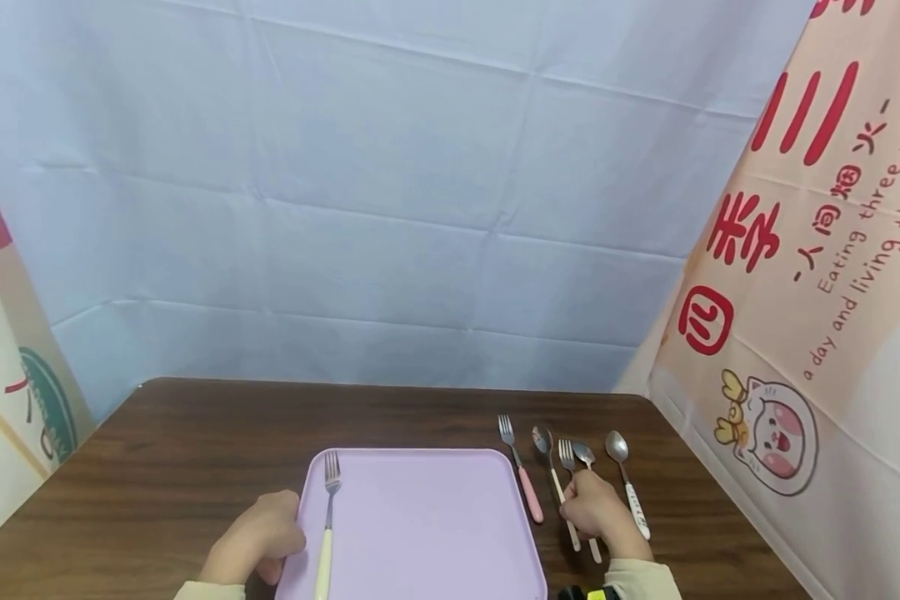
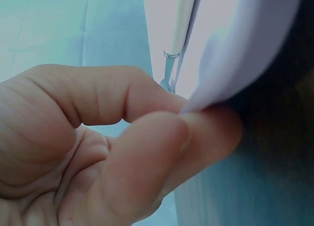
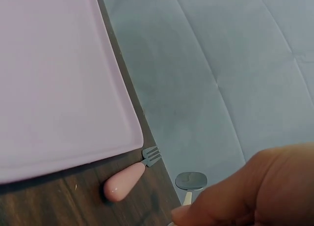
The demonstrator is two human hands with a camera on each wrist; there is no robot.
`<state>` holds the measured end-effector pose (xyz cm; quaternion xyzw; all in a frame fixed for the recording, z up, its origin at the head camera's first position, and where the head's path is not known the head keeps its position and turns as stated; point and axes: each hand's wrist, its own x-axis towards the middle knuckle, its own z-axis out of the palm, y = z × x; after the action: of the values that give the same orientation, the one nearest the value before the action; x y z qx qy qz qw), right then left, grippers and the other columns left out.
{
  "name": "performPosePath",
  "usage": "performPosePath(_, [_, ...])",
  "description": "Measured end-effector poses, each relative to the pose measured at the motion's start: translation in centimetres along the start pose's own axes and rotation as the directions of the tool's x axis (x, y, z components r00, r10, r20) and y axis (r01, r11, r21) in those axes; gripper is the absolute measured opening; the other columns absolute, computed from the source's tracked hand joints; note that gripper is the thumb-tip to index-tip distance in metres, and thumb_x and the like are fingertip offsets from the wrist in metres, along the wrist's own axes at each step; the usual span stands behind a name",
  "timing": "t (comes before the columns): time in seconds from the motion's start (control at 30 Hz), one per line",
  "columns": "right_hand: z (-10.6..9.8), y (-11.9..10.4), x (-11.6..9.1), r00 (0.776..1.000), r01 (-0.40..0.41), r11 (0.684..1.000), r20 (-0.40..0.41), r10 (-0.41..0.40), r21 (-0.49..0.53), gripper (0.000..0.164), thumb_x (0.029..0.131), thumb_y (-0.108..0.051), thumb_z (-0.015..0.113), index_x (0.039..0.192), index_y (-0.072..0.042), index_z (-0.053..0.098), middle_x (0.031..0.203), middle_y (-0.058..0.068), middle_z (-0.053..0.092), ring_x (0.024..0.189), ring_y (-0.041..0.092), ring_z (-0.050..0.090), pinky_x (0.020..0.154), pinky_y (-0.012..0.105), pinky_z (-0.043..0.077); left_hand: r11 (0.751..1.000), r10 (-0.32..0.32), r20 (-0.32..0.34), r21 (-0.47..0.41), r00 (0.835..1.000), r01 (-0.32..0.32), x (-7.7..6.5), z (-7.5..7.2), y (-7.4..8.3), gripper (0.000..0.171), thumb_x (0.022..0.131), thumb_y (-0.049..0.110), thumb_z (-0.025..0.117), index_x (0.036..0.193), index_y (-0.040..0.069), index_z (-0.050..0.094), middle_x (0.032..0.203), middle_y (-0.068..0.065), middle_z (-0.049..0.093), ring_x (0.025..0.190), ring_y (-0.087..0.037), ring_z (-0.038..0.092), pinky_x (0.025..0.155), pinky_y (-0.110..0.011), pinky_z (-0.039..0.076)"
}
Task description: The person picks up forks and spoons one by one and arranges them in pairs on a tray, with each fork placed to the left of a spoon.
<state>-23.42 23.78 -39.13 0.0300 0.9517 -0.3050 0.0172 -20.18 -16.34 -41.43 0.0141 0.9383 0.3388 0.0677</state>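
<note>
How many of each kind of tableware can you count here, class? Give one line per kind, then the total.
Forks: 3
Spoons: 3
Lilac tray: 1
Total: 7

There is one lilac tray (image 1: 435,529) on one brown table (image 1: 120,492). Taking the tray as the dial's centre, forks number three: one cream-handled fork (image 1: 326,542) on the tray at 9 o'clock, one pink-handled fork (image 1: 527,485) at 2 o'clock and one partly covered fork (image 1: 566,454), also towards 2. Spoons number three too: one cream-handled spoon (image 1: 556,479) at 2 o'clock, one partly covered spoon (image 1: 583,453) likewise, and one white-handled spoon (image 1: 633,500) nearest 3. Two hands show, the left hand (image 1: 266,529) at 9 o'clock and the right hand (image 1: 595,504) at 3. Three cloths hang: one blue cloth (image 1: 390,208) at 12, one printed cloth (image 1: 7,367) at 10, another printed cloth (image 1: 817,250) at 2.
</note>
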Motion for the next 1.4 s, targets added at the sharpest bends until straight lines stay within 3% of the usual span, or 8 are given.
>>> performPosePath(0.27, [0.1, -0.2, 0.1, 1.0, -0.007, 1.0, 0.002, 0.007, 0.001, 0.01, 0.066, 0.006, 0.053, 0.064, -0.004, 0.05, 0.059, 0.007, 0.048, 0.042, 0.016, 0.05, 0.038, 0.025, 0.048, 1.0, 0.01, -0.009, -0.006, 1.0, -0.01, 0.1, -0.1, 0.0, 0.009, 0.062, -0.006, 0.049, 0.069, -0.002, 0.045, 0.048, -0.012, 0.05, 0.031, -0.02, 0.05, 0.032, -0.032, 0.051])
performPosePath(0.67, [0.9, -1.3, -0.1, 1.0, 0.004, 1.0, 0.011, -0.005, 0.025, 0.01, 0.065, 0.004, 0.055, 0.061, -0.005, 0.052, 0.057, 0.005, 0.049, 0.042, 0.013, 0.048, 0.037, 0.021, 0.044, 1.0, -0.006, 0.001, -0.012, 1.0, 0.006, 0.1, -0.2, -0.1, 0.01, 0.062, -0.006, 0.049, 0.072, -0.004, 0.045, 0.052, -0.014, 0.05, 0.032, -0.02, 0.051, 0.032, -0.031, 0.051])
performPosePath(0.77, [1.3, -1.9, -0.4, 0.999, 0.036, 0.999, 0.02, -0.037, 0.041, 0.01, 0.066, 0.001, 0.058, 0.062, -0.006, 0.053, 0.056, 0.003, 0.05, 0.043, 0.013, 0.048, 0.038, 0.022, 0.047, 1.0, -0.002, -0.001, -0.016, 1.0, 0.002, 0.1, -0.1, -0.1, 0.01, 0.063, -0.006, 0.049, 0.072, -0.004, 0.045, 0.051, -0.013, 0.05, 0.032, -0.02, 0.051, 0.032, -0.032, 0.051])
performPosePath(1.0, [2.7, -3.3, -0.6, 0.985, 0.134, 0.97, 0.079, -0.153, 0.202, 0.012, 0.064, 0.007, 0.052, 0.061, -0.004, 0.048, 0.056, 0.002, 0.045, 0.043, 0.011, 0.044, 0.035, 0.02, 0.042, 1.0, 0.004, -0.012, -0.008, 1.0, -0.004, -0.1, -0.1, -0.2, 0.009, 0.061, -0.007, 0.047, 0.068, -0.002, 0.045, 0.044, -0.012, 0.05, 0.03, -0.02, 0.05, 0.031, -0.032, 0.051])
performPosePath(1.4, [4.7, -4.8, -0.9, 0.976, 0.165, 0.961, 0.105, -0.192, 0.223, 0.01, 0.063, 0.007, 0.051, 0.064, -0.003, 0.05, 0.053, 0.001, 0.046, 0.037, 0.007, 0.044, 0.033, 0.016, 0.04, 1.0, 0.001, 0.001, -0.013, 1.0, -0.001, 0.1, 0.1, -0.2, 0.01, 0.063, -0.006, 0.049, 0.072, -0.004, 0.046, 0.05, -0.013, 0.051, 0.031, -0.02, 0.051, 0.032, -0.032, 0.051])
